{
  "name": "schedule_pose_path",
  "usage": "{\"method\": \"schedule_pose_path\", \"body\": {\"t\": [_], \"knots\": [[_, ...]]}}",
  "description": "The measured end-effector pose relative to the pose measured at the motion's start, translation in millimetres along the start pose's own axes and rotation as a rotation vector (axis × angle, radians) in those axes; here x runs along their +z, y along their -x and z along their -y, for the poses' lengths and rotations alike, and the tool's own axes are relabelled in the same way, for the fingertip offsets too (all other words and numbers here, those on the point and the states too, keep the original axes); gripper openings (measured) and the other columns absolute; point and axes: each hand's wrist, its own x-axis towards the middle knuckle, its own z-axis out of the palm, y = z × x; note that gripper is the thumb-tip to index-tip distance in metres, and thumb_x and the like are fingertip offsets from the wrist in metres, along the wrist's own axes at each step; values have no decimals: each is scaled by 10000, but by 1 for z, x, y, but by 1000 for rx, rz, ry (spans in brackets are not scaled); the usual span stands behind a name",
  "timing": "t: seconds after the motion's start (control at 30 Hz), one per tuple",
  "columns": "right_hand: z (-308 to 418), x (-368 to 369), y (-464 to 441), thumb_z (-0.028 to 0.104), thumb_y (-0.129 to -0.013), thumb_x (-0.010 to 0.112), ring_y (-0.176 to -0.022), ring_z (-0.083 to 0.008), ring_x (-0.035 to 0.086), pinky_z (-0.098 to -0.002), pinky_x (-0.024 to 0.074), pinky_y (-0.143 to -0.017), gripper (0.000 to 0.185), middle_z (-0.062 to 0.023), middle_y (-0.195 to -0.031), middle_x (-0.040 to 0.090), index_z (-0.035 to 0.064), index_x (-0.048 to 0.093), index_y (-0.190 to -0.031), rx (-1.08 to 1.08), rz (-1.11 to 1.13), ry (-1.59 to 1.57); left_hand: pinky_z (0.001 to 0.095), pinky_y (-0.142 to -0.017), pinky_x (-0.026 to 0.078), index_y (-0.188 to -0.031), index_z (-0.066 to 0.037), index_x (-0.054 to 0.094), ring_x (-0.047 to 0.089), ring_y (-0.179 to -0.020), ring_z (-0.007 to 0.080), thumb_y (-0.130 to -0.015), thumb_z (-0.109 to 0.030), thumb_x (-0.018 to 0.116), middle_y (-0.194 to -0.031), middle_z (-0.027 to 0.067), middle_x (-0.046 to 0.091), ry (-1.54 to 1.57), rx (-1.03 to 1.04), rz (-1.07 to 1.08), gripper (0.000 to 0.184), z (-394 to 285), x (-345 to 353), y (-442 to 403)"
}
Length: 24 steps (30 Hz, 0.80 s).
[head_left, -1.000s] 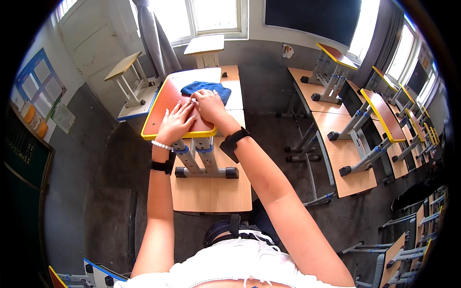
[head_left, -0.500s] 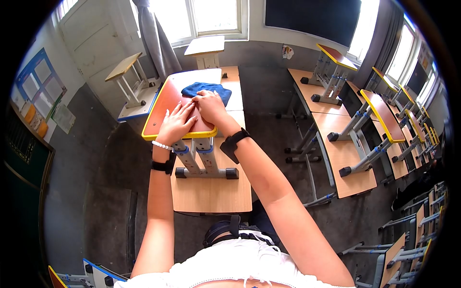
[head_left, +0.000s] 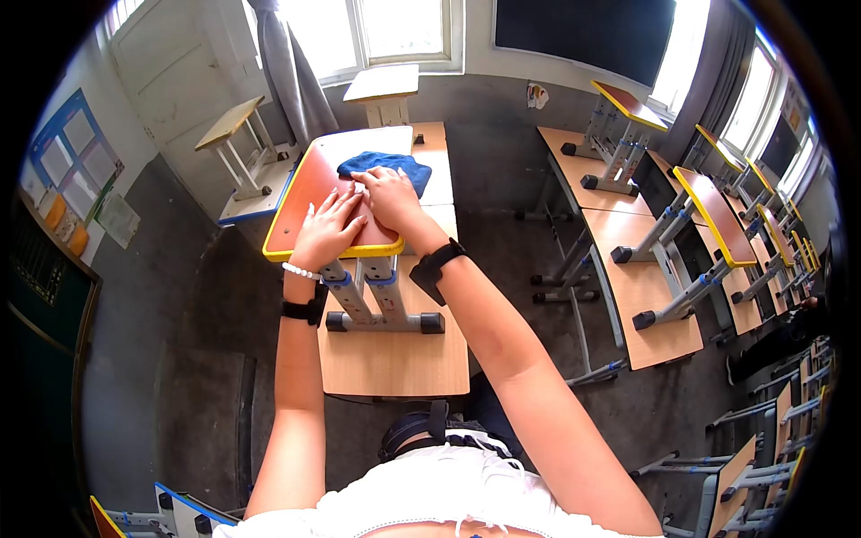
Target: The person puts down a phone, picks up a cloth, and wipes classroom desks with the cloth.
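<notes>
A stool with a red-brown, yellow-edged seat (head_left: 300, 211) stands upright on a light wooden desk (head_left: 395, 368). My left hand (head_left: 329, 229) lies on the seat near its front edge, fingers stretched out and slightly spread. Beside it, my right hand (head_left: 392, 197) rests with bent fingers drawn together, their tips close to the left fingertips. A tiny pale spot shows at those tips; what it is I cannot make out. Just beyond the right hand, a crumpled blue cloth (head_left: 386, 164) lies on the seat, partly covered by the fingers.
More desks (head_left: 641, 291) with stools (head_left: 713, 215) on top line the right side. Another stool (head_left: 235, 134) stands on a desk at the left, by the grey curtain (head_left: 296, 81). A dark screen (head_left: 583, 36) hangs ahead. A person's dark-clothed leg (head_left: 771, 350) shows at the far right.
My hands stay in nearly the same place, with the right fingers shifted slightly and a pale spot now showing at their tips. The leg at the far right has moved a little.
</notes>
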Motion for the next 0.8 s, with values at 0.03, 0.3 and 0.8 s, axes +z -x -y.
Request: {"method": "schedule_pose_path", "body": {"t": [0.03,0.3,0.8], "knots": [[0,-1,0,186,-900,506,-1254,-273,486,-492,301,-1104,380,-104,-1262,575,180,591,-1271,-5,20,12,578,-1130,200,-1435,-171,428,308,-1411,260,-949,-464,446,-1512,13,377,3,-1,2,568,-2,-2,0],[0,-1,0,181,-894,533,-1200,-282,514,-456,339,-1058,388,-99,-1240,588,192,605,-1276,-24,2,52,578,-1129,202,-1429,-173,439,313,-1408,262,-945,-463,454,-1506,18,386,13,-4,-1,564,-2,-2,0],[3,-7,1,161,-893,527,-1257,-278,496,-490,304,-1101,345,-116,-1319,561,183,662,-1210,4,51,75,577,-1132,198,-1427,-166,442,317,-1406,254,-944,-463,456,-1486,4,417,25,-6,-4,567,-2,-2,0]]}}
